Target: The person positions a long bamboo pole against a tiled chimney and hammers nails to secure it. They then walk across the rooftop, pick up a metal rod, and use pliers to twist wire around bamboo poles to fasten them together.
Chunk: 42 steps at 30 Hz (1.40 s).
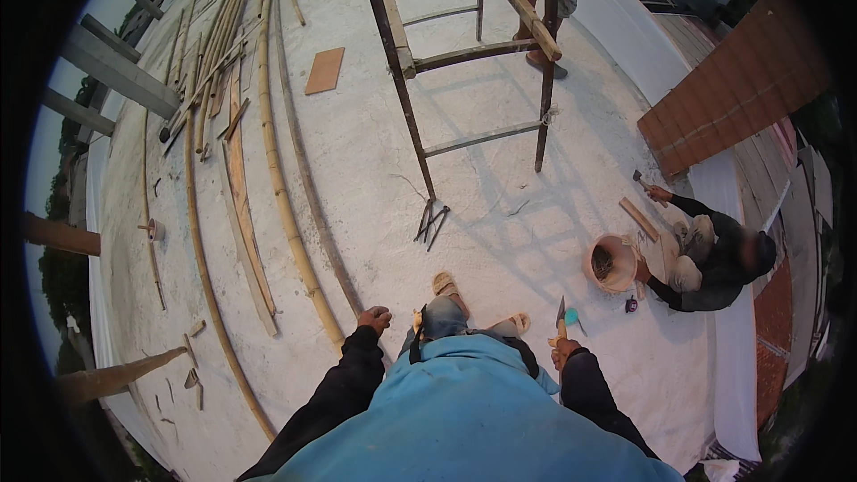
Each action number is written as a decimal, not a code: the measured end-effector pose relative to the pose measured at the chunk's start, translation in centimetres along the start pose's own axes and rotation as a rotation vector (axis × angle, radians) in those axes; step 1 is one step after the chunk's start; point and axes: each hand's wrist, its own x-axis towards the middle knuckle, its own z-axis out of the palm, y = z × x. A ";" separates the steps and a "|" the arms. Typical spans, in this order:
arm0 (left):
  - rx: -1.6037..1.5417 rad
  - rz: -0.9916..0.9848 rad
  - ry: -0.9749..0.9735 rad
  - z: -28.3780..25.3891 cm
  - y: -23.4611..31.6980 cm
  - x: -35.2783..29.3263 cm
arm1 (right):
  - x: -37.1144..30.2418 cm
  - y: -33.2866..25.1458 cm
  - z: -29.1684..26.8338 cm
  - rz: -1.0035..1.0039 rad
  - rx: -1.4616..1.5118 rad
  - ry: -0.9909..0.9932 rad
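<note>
My right hand [564,354] is closed round the light-coloured handle of a tool with a pointed grey blade [561,311]; its exact kind is too small to tell. A small teal object [571,316] with a dark strip lies on the floor beside the blade. My left hand [375,319] hangs with curled fingers and nothing visible in it, close to the lower end of a thin pole [314,196]. A long bamboo pole [284,198] runs alongside. Ahead of my sandalled feet lie dark metal tools with long handles [432,222].
A metal frame [482,140] with wooden rails stands ahead, a person's legs [546,13] behind it. At right a crouching person [714,259] holds a hammer [638,178] and touches a bucket [612,263]. Brick columns [732,80], bamboo poles [214,54] and a brown board [324,70] lie or stand around.
</note>
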 end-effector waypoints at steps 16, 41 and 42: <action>-0.422 -0.536 0.310 -9.9 -11.5 -8.6 | 0.7 -18.0 21.7 -0.092 -0.509 -0.028; -0.632 -0.495 0.382 -27.5 -11.8 5.4 | 17.6 -30.3 49.0 -0.314 -1.368 0.297; -0.595 -0.563 0.334 -27.3 -12.5 6.4 | 19.2 -29.9 49.7 -0.366 -1.300 0.329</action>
